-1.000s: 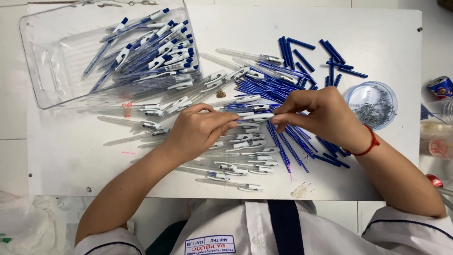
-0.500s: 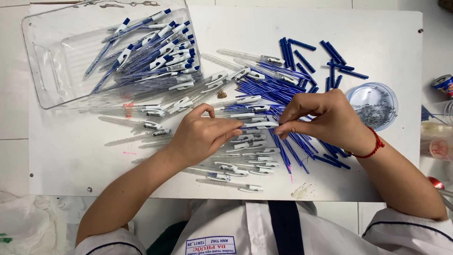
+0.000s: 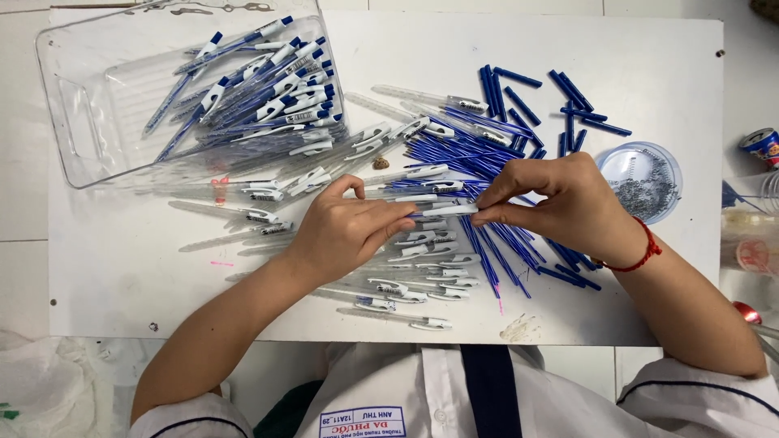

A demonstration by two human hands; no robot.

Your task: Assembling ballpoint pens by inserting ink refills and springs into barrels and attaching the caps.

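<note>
My left hand (image 3: 350,231) and my right hand (image 3: 564,203) meet at the middle of a white table (image 3: 122,268), both pinching one clear pen barrel with a white clip (image 3: 448,210). Under my right hand lies a heap of thin blue refills (image 3: 487,158). Several clear pen barrels with white clips (image 3: 406,284) lie below and left of my hands. A red cord circles my right wrist.
A clear plastic tray (image 3: 89,122) at the upper left holds several finished blue-and-white pens (image 3: 268,89). Short blue caps (image 3: 576,113) lie at the upper right. A round clear dish of small metal springs (image 3: 641,178) stands right of my hand, with small containers at the right edge.
Both hands have shifted slightly and now press closer together on the barrel. The piles and tray have not moved.
</note>
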